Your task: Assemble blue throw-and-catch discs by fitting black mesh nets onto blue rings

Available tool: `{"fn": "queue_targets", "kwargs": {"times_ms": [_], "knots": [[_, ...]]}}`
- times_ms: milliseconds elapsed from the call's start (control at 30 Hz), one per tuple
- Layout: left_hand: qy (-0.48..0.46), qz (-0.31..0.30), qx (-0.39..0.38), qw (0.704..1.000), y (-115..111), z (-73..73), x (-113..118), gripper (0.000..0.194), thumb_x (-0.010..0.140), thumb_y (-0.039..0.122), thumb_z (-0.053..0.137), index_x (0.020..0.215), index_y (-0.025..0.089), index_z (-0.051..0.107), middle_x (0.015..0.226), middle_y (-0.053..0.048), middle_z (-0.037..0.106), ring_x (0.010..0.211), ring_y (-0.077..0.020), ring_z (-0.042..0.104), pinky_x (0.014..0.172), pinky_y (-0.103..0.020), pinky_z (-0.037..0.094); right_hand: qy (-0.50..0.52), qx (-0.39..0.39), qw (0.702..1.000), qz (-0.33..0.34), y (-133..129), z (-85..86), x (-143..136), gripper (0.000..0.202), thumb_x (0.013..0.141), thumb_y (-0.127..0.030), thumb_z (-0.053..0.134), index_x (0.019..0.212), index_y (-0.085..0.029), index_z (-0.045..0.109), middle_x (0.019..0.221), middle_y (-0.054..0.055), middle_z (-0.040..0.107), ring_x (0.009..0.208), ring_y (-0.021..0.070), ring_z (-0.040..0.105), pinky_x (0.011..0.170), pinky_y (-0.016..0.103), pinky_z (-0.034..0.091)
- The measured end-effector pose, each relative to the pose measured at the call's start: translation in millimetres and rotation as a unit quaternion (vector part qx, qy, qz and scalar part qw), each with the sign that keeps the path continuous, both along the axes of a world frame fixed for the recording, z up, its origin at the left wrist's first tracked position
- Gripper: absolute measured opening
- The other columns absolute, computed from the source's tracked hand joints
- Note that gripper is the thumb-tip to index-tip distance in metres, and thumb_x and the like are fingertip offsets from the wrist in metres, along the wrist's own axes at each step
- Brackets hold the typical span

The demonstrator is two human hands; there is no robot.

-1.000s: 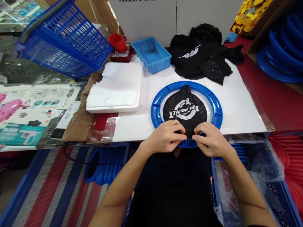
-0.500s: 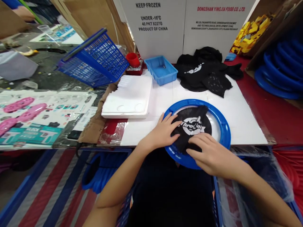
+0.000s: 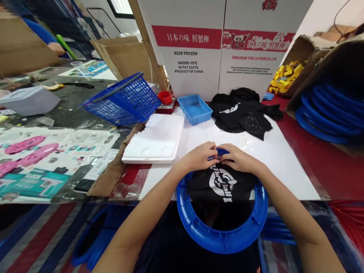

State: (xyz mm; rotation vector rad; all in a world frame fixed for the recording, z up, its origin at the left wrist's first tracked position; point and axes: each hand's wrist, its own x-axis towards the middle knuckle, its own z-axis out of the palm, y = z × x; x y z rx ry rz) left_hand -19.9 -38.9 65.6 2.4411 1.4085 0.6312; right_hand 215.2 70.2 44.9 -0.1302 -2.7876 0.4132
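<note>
Gripping the far rim of a round, blue plastic ring (image 3: 224,240), the left hand (image 3: 200,156) and right hand (image 3: 239,158) meet almost at its 12 o'clock, left just toward 11, right just toward 1. Both sets of fingers are clamped on the rim; how much fabric they also catch is hidden. Neither hand is clearly nearer, and the ring's body hangs toward 6 o'clock from them, its near part out past the edge of the white board (image 3: 287,174).

A black mesh cloth with white lettering (image 3: 199,185) spans the ring's far half, long axis 9 to 3 o'clock, its print slanting from 11 to 5. From the ring, a white foam slab (image 3: 153,142) lies at 10 o'clock, a light-blue plastic tray (image 3: 196,110) at 11, and a heap of black cloths (image 3: 241,117) toward 12 to 1.
</note>
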Motion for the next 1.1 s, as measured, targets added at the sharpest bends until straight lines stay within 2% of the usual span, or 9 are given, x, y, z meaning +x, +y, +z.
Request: {"fn": "queue_targets", "kwargs": {"times_ms": [100, 200, 367, 433, 500, 600, 800, 933, 1100], "knots": [[0.033, 0.009, 0.023, 0.999, -6, -7.6, -3, 0.021, 0.1, 0.038, 0.073, 0.105, 0.018, 0.077, 0.117, -0.013, 0.063, 0.116, -0.0313, 0.059, 0.104, -0.047, 0.05, 0.039, 0.002, 0.999, 0.007, -3, -2.2, 3, 0.018, 0.103, -0.018, 0.066, 0.106, -0.025, 0.082, 0.148, 0.013, 0.066, 0.143, 0.0346, 0.056, 0.116, 0.061, 0.05], [-0.034, 0.013, -0.026, 0.999, -6, -8.6, -2, 0.025, 0.1, 0.042, 0.074, 0.113, 0.021, 0.077, 0.12, -0.012, 0.061, 0.12, -0.0302, 0.058, 0.109, -0.047, 0.05, 0.074, 0.003, 0.997, 0.012, -4, 4.4, 7, 0.019, 0.106, -0.018, 0.061, 0.108, -0.024, 0.078, 0.128, 0.011, 0.074, 0.126, 0.0302, 0.064, 0.109, 0.056, 0.052], [-0.194, 0.064, -0.12, 0.972, -1, -3.4, 3, 0.022, 0.096, 0.042, 0.076, 0.092, 0.021, 0.074, 0.109, -0.006, 0.061, 0.107, -0.0246, 0.063, 0.105, -0.044, 0.052, 0.087, 0.04, 0.995, 0.004, -9, 10.4, 9, 0.026, 0.107, -0.012, 0.052, 0.111, -0.025, 0.074, 0.104, 0.009, 0.076, 0.102, 0.0258, 0.066, 0.097, 0.05, 0.053], [-0.216, 0.066, -0.134, 0.965, 0, -2.3, 3, 0.022, 0.097, 0.043, 0.075, 0.092, 0.021, 0.074, 0.107, -0.006, 0.062, 0.105, -0.0239, 0.064, 0.104, -0.044, 0.052, 0.11, 0.045, 0.993, 0.002, -11, 9.4, 9, 0.028, 0.105, -0.009, 0.052, 0.111, -0.025, 0.074, 0.104, 0.009, 0.076, 0.099, 0.0254, 0.066, 0.094, 0.049, 0.054], [-0.209, 0.058, -0.139, 0.966, 0, -2.9, 3, 0.022, 0.098, 0.045, 0.072, 0.103, 0.024, 0.077, 0.112, -0.007, 0.062, 0.112, -0.0254, 0.063, 0.109, -0.046, 0.05, 0.141, 0.035, 0.989, 0.002, -13, 7.8, 10, 0.031, 0.104, -0.007, 0.051, 0.11, -0.026, 0.075, 0.106, 0.009, 0.075, 0.097, 0.0248, 0.067, 0.091, 0.048, 0.056], [-0.204, 0.045, -0.143, 0.967, 0, -4.9, 2, 0.021, 0.098, 0.045, 0.071, 0.105, 0.026, 0.079, 0.119, -0.008, 0.062, 0.121, -0.0268, 0.06, 0.115, -0.048, 0.046, 0.169, -0.022, 0.985, -0.002, -16, 6.2, 10, 0.031, 0.105, -0.008, 0.052, 0.113, -0.027, 0.075, 0.112, 0.009, 0.075, 0.1, 0.0232, 0.07, 0.087, 0.043, 0.06], [-0.3, 0.061, -0.187, 0.933, 3, -2.7, -1, 0.023, 0.089, 0.038, 0.082, 0.09, 0.021, 0.067, 0.104, -0.004, 0.068, 0.104, -0.0227, 0.065, 0.102, -0.041, 0.05, 0.178, -0.135, 0.973, -0.062, -20, 10.7, 6, 0.021, 0.107, -0.017, 0.062, 0.12, -0.029, 0.073, 0.11, 0.005, 0.076, 0.098, 0.022, 0.074, 0.086, 0.04, 0.063], [-0.338, 0.057, -0.233, 0.91, 4, -2.6, 1, 0.027, 0.089, 0.04, 0.081, 0.098, 0.02, 0.065, 0.104, -0.004, 0.072, 0.101, -0.0215, 0.068, 0.094, -0.037, 0.052, 0.168, -0.158, 0.97, -0.075, -18, 14.5, 3, 0.018, 0.105, -0.019, 0.065, 0.118, -0.029, 0.074, 0.108, 0.004, 0.078, 0.099, 0.0228, 0.075, 0.09, 0.041, 0.062], [-0.361, 0.067, -0.232, 0.901, 6, -4.3, 3, 0.031, 0.092, 0.036, 0.078, 0.116, 0.019, 0.071, 0.103, -0.005, 0.075, 0.1, -0.0209, 0.07, 0.093, -0.037, 0.052, 0.159, -0.18, 0.969, -0.064, -18, 14.0, 3, 0.024, 0.105, -0.016, 0.063, 0.121, -0.029, 0.075, 0.113, 0.004, 0.078, 0.103, 0.0234, 0.075, 0.093, 0.042, 0.061]]}}
